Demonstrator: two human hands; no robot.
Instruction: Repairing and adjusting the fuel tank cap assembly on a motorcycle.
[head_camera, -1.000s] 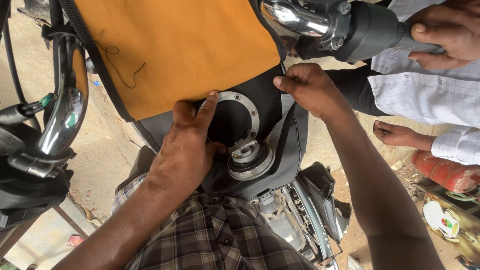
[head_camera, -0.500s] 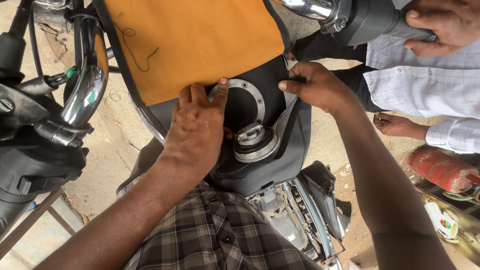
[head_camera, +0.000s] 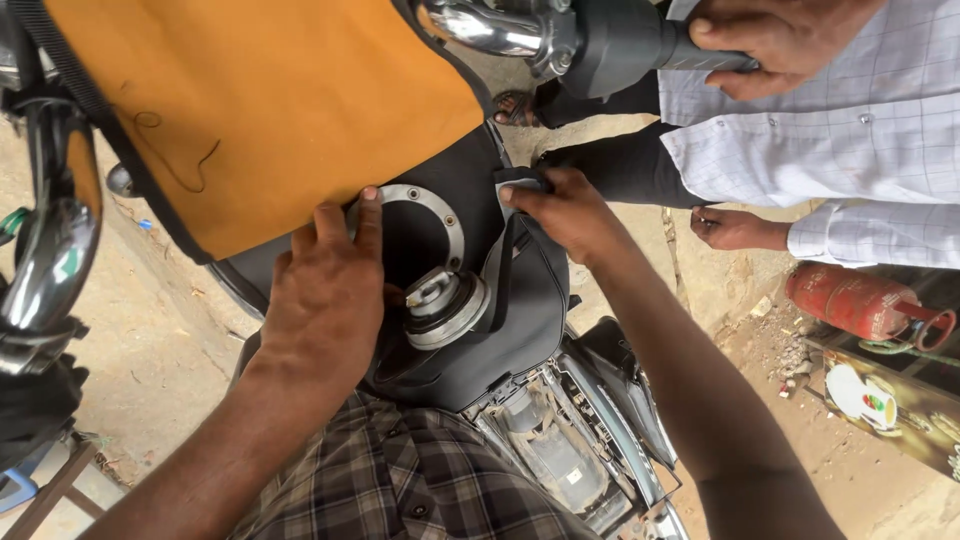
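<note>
I look down on a motorcycle tank wrapped in a black cover with an orange panel at the front. My left hand lies flat on the cover, its fingertips touching the metal filler ring. The open fuel cap stands just right of that hand. My right hand pinches the edge of the black cover at the tank's right side.
Another person in a white checked shirt stands at the right, one hand on the handlebar grip. A red gas cylinder lies on the dirt ground at the right. A chrome handlebar part is at the left.
The view has shifted down and left. My left hand slid slightly toward the filler ring's left rim. My right hand keeps its pinch on the cover edge.
</note>
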